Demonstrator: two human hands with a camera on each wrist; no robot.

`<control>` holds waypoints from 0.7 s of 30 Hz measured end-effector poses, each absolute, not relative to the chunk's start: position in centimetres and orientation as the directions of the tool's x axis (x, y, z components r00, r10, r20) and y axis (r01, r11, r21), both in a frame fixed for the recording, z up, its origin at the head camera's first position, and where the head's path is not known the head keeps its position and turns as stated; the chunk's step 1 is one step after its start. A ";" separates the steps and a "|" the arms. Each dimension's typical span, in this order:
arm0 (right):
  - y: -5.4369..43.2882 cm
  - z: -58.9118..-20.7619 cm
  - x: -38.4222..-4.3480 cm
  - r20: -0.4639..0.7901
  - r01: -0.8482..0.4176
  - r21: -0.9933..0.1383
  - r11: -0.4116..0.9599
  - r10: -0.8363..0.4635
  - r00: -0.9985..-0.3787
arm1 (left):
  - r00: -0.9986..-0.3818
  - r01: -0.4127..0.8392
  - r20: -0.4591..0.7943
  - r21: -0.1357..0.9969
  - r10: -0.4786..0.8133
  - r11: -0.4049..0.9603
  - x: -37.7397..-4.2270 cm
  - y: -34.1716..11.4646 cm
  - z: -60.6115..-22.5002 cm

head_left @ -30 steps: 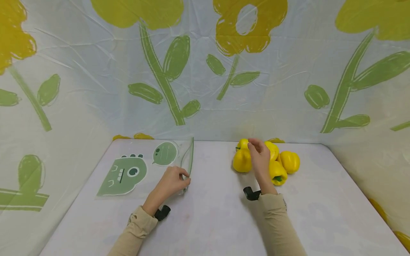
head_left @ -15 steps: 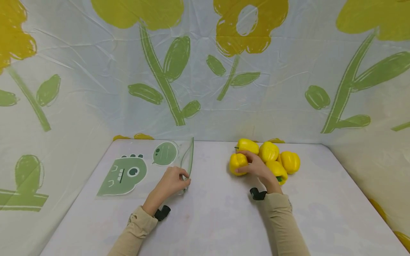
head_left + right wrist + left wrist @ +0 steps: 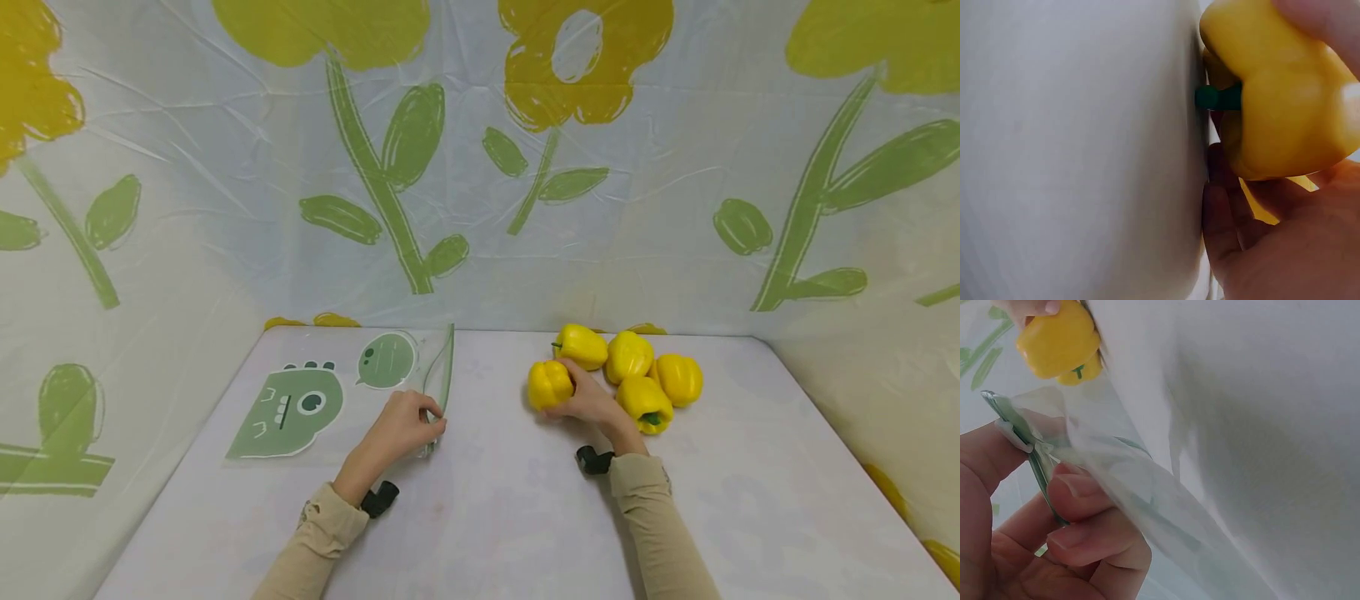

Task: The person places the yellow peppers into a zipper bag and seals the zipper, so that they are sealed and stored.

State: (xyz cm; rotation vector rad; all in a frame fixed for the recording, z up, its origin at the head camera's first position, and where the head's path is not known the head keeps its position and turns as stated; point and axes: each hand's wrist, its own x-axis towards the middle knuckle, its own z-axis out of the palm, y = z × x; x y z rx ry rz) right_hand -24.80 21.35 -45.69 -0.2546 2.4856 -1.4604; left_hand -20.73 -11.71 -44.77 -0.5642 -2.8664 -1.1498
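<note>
A clear slider zip bag (image 3: 390, 408) with a green dinosaur print lies on the left of the table. My left hand (image 3: 401, 427) grips its open right end; in the left wrist view, curled fingers hold the green zip edge near a white slider (image 3: 1013, 436), with clear film spread beyond. My right hand (image 3: 596, 404) holds a yellow bell pepper (image 3: 549, 385) between thumb and fingers, at the left of a group of peppers. The right wrist view shows this pepper's green stem (image 3: 1219, 97) pointing at the table surface, too close to tell whether it touches.
Several more yellow bell peppers sit close together at the right: one at the back (image 3: 582, 347), one behind the hand (image 3: 629, 357), one farthest right (image 3: 678, 380) and one in front (image 3: 643, 402). A flower-printed cloth (image 3: 480, 275) rises behind the white table (image 3: 480, 533).
The right hand has come down beside the peppers, taken hold of the leftmost one and shifted it slightly left, apart from the others. My left hand and the bag look unmoved.
</note>
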 end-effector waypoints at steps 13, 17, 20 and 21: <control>18.9 -43.4 -25.2 -0.115 0.060 -0.914 0.401 -0.115 -0.987 | -0.931 0.337 0.135 0.673 0.339 0.659 -20.8 -11.8 -44.5; 16.6 -41.8 -25.9 -0.041 -0.006 -0.927 0.375 -0.117 -0.992 | -0.929 0.346 0.142 0.665 0.342 0.662 -20.7 -11.8 -44.3; 14.6 -41.0 -26.6 0.008 -0.060 -0.924 0.378 -0.137 -0.990 | -0.928 0.346 0.139 0.660 0.345 0.667 -20.7 -11.8 -44.2; 13.8 -40.9 -26.8 0.026 -0.084 -0.916 0.391 -0.152 -0.988 | -0.928 0.348 0.139 0.657 0.346 0.669 -20.7 -11.8 -44.2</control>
